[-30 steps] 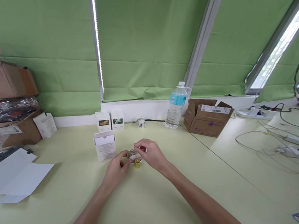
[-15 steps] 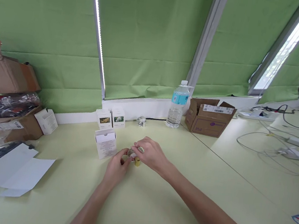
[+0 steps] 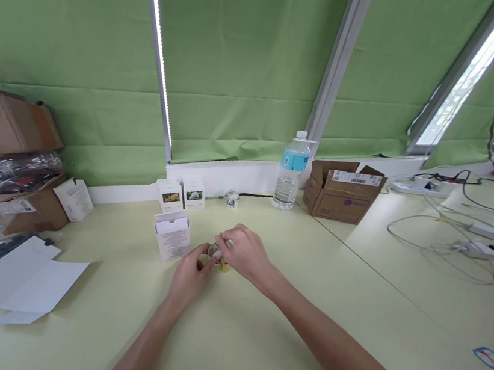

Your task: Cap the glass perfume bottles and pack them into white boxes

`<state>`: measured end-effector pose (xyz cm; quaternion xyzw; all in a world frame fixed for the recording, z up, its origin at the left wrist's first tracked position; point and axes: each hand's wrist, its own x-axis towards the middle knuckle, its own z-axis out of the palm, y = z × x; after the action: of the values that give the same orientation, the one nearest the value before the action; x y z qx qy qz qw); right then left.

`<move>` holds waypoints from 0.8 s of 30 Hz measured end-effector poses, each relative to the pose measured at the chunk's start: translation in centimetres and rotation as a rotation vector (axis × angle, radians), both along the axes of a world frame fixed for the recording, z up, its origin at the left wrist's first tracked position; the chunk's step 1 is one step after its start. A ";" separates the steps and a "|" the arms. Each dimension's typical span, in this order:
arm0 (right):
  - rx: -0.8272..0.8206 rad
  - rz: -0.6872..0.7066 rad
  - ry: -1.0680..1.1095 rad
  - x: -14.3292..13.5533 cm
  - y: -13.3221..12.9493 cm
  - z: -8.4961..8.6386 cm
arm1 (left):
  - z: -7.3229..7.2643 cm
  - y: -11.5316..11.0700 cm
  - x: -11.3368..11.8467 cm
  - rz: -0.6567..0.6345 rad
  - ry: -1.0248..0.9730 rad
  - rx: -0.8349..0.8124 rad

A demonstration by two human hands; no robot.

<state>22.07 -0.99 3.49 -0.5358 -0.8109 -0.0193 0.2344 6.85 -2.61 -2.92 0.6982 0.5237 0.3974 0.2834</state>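
Note:
My left hand [image 3: 191,272] is closed around the side of a small round clear glass bottle [image 3: 213,251], low over the table. From the right, my right hand [image 3: 244,250] has its fingers pinched at the bottle's upper part; whatever lies between those fingertips is hidden. A small shiny gold cylinder [image 3: 225,266], like a cap, shows just below the right fingers. Whether it is joined to the bottle I cannot tell. Left of my hands stands an open white carton [image 3: 172,239] with a printed front.
Two white cartons with flower pictures [image 3: 182,196] and a shiny faceted glass object [image 3: 231,197] stand behind. Further right are a water bottle [image 3: 289,172] and an open brown box [image 3: 340,197]. Folded white card [image 3: 25,280] and stacked boxes [image 3: 13,124] occupy the left; cables [image 3: 430,245] lie right.
The whole view has shifted slightly, so everything sits a little further left. Both hands keep nearly the same hold on the glass bottle.

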 end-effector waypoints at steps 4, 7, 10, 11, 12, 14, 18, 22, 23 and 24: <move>0.023 -0.046 -0.048 -0.6 -0.5 0.1 | -0.1 0.1 0.0 -0.003 0.004 -0.006; 0.040 -0.070 -0.063 -0.9 -0.8 0.2 | -0.2 0.1 0.0 -0.005 0.007 -0.005; 0.025 -0.090 -0.048 -1.0 -1.1 0.1 | -0.2 0.1 0.0 -0.010 0.009 -0.004; 0.018 -0.092 -0.041 -1.0 -1.1 0.1 | -0.2 0.1 0.0 -0.010 0.011 -0.005; 0.014 -0.095 -0.030 -1.0 -1.1 0.0 | -0.1 0.1 0.0 -0.009 0.014 -0.006; 0.008 -0.107 0.005 -0.8 -1.0 -0.2 | -0.1 0.1 0.0 -0.004 0.021 -0.005; -0.013 -0.110 0.092 -0.6 -0.9 -0.7 | 0.0 0.0 0.1 0.006 0.017 0.004; 0.001 -0.072 0.175 -0.1 -1.0 -0.1 | 0.0 0.0 0.1 0.012 -0.012 0.004; 0.013 -0.073 0.197 0.1 -1.1 0.2 | 0.0 0.0 0.1 0.013 -0.022 0.000; 0.021 -0.078 0.210 0.4 -1.2 0.4 | 0.1 0.0 0.0 0.010 -0.030 -0.008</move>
<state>22.46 -2.21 3.94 -0.5638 -0.7600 0.0196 0.3228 6.89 -2.60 -2.86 0.6885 0.5243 0.4074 0.2919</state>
